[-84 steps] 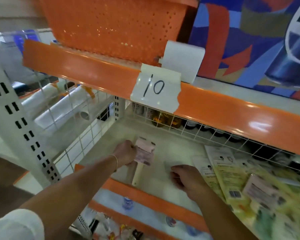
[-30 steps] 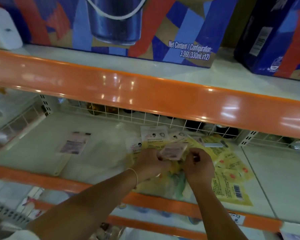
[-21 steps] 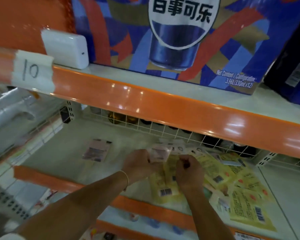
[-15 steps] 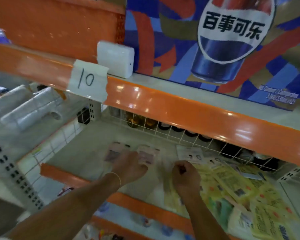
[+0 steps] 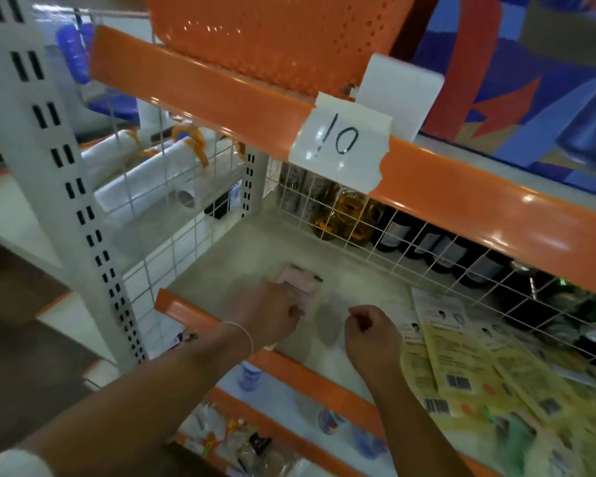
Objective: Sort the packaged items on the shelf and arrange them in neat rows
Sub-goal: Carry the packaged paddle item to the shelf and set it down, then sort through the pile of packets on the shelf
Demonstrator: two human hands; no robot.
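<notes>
A pink packet (image 5: 302, 284) lies at the left end of the pale shelf (image 5: 355, 270), near the wire side panel. My left hand (image 5: 267, 316) reaches in over the orange front lip and grips the packet's near edge; its fingertips are hidden under the hand. To the right, my right hand (image 5: 372, 333) hovers above the shelf in a loose fist with nothing seen in it. A loose pile of yellow packets (image 5: 468, 370) with barcodes covers the right part of the shelf, overlapping at odd angles.
A wire grid (image 5: 410, 242) backs the shelf, with dark bottles (image 5: 444, 249) behind it. The upper shelf's orange edge carries a paper tag marked 10 (image 5: 341, 149). White rolls (image 5: 152, 180) lie beyond the left panel. Small items sit on the lower shelf (image 5: 252, 373).
My left hand carried a pink packet from the yellow pile to the shelf's left end, where a pink packet lay before. My right hand left the pile and closed into a fist.
</notes>
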